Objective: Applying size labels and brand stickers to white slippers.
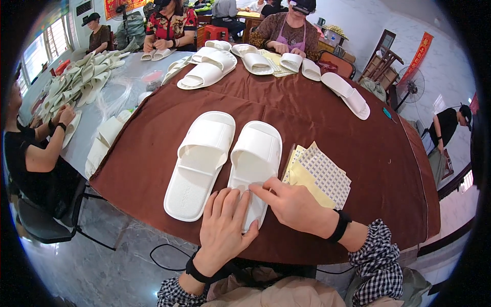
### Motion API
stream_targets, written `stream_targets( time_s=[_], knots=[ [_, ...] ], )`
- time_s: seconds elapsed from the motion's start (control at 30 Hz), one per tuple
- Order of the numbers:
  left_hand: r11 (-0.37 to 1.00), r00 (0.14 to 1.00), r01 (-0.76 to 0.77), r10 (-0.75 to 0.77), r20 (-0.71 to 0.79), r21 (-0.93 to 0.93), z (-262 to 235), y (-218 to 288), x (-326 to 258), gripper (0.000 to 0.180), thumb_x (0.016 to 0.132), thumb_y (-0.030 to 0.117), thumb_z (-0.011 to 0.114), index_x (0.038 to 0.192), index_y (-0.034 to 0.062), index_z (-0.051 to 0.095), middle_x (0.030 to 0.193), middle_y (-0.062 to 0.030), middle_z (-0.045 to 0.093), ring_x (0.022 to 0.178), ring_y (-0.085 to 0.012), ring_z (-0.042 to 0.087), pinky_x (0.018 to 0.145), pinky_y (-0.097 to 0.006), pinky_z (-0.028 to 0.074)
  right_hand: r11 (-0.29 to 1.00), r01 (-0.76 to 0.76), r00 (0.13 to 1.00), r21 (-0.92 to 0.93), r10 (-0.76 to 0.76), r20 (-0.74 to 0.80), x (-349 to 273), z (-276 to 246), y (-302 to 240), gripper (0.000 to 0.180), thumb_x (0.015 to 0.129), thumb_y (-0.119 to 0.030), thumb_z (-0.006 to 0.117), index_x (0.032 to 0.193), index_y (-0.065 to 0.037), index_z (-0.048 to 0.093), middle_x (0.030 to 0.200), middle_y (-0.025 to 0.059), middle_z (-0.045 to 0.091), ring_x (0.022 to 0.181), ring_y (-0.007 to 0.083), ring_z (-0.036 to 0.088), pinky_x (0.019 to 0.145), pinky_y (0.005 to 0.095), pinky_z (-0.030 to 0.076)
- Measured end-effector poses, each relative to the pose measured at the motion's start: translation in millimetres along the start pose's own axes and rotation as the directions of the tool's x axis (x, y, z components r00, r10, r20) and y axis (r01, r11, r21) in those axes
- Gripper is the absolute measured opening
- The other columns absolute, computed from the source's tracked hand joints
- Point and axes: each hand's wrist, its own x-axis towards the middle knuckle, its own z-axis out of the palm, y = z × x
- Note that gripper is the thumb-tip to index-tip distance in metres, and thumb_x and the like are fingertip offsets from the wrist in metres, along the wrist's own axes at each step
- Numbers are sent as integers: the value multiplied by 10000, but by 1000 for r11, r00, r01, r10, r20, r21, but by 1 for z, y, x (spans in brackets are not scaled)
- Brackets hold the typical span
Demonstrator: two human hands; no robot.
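On the brown cloth point(378, 169), a white slipper point(254, 166) lies beside its mate point(190, 179), the left hand point(224, 225) resting straight-fingered and unclenched across its heel, the right hand point(299, 204) curled at its insole, any pinch unclear.

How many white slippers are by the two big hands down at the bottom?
2. The left slipper lies beside the left hand; the right slipper is partly covered by that hand and the right hand. No others seem hidden there.
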Motion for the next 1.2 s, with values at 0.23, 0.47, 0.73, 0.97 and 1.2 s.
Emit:
stream_targets(
  time_s=[0.23, 0.47, 0.73, 0.97, 1.2],
  knots=[
    [1000, 1000, -2, 2, -9, -10, 0, 0, -1, 597, 848, 345, 677, 1338, 15, 587, 1312, -157, 532, 1285, -337, 482, 1128, -491, 354, 1000, -6, 1000, 24, 7, -26, -2, 1, 1, 426, 852, -27, 591, 1277, -1, 602, 1062, 123, 602, 777, 287, 690, 617, 381, 573],
    [1000, 1000, -11, 11, -11, -5, 0, -1, -1, 599, 854, 344, 673, 1339, 3, 580, 1320, -164, 533, 1286, -342, 481, 1128, -491, 355, 1000, -3, 1000, -3, 3, 1, -2, 0, -3, 423, 855, -32, 593, 1276, 3, 601, 1060, 126, 598, 764, 283, 688, 607, 380, 571],
    [1000, 1000, -1, 1, -7, -13, 2, -1, -2, 586, 849, 338, 677, 1315, -4, 579, 1319, -166, 538, 1289, -349, 483, 1129, -493, 356, 996, -8, 1000, 92, 10, -22, -4, -4, -2, 436, 858, -9, 579, 1292, -18, 614, 1022, 122, 601, 774, 289, 682, 634, 379, 575],
    [1000, 1000, -4, 4, -8, -22, 3, -2, -3, 624, 810, 313, 704, 1340, 23, 544, 1331, -150, 507, 1308, -357, 456, 1127, -492, 363, 999, 4, 1000, 43, -3, -28, -5, 2, -3, 451, 844, 15, 582, 1291, -23, 618, 1014, 124, 597, 773, 292, 678, 642, 381, 574],
    [1000, 1000, 2, -2, -2, -14, 2, -1, -3, 645, 811, 319, 700, 1374, 44, 544, 1328, -149, 509, 1306, -357, 458, 1125, -492, 364, 997, -25, 999, 66, 27, -21, -3, 0, -5, 428, 845, 18, 583, 1268, -26, 636, 1040, 126, 582, 824, 298, 677, 666, 379, 575]
  ],
)
